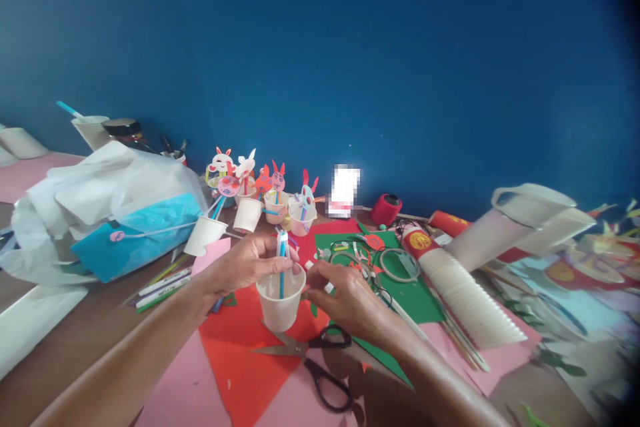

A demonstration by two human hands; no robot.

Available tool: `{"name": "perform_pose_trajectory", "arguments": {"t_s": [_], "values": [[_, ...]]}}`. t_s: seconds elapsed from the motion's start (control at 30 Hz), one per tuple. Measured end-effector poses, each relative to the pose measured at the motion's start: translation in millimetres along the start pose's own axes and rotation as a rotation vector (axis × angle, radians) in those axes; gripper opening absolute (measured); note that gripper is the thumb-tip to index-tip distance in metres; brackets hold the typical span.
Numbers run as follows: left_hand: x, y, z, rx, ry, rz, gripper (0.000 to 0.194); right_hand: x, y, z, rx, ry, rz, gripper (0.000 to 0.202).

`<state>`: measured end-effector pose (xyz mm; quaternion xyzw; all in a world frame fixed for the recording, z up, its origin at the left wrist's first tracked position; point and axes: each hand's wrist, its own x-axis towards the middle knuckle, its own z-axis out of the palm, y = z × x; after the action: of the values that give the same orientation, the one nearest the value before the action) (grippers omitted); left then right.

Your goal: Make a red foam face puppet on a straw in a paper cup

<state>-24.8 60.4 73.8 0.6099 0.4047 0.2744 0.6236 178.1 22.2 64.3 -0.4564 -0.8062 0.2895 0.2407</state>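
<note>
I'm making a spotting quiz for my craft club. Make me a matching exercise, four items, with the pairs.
1. Scissors
2. Nearest straw
3. Plastic bag
4. Long cup stack

A. Lying on the right
B. Upright in the nearest cup
C. Black-handled, spread open
D. On the left, whitish

Pairs: 1-C, 2-B, 3-D, 4-A

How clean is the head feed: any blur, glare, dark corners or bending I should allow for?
Head view: the white cup and scissors read fairly clearly; head view, far right: the paper crafts look smeared and stretched; head view, upper right: the corner falls to black; head view, beyond the hands: a bright white patch is pixelated, hiding its detail.
</note>
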Motion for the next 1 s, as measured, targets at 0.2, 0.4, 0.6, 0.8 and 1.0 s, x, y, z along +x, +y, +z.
{"name": "perform_pose_trajectory", "arguments": {"t_s": [0.2, 0.4, 0.6, 0.8, 1.0], "values": [[-1, 6, 1.3, 0.021, -0.062, -0.004, 0.018, 0, 2, -3, 0.075, -0.061, 0.0, 0.008], [-1, 3, 2.0, 0.032, -0.15, 0.048, 0.021, -1, 5, -7, 0.083, -0.109, 0.048, 0.008], [0, 0, 3.6, 0.046, -0.166, 0.048, 0.024, -1, 6, -9, 0.044, -0.128, 0.066, 0.01], [2, -4, 3.2, 0.029, -0.127, 0.026, 0.029, -1, 2, -13, -0.004, -0.103, 0.022, 0.015], [3, -2, 0.1, 0.086, -0.12, 0.058, 0.031, 1, 1, -15, -0.093, -0.126, 0.02, 0.015]]}}
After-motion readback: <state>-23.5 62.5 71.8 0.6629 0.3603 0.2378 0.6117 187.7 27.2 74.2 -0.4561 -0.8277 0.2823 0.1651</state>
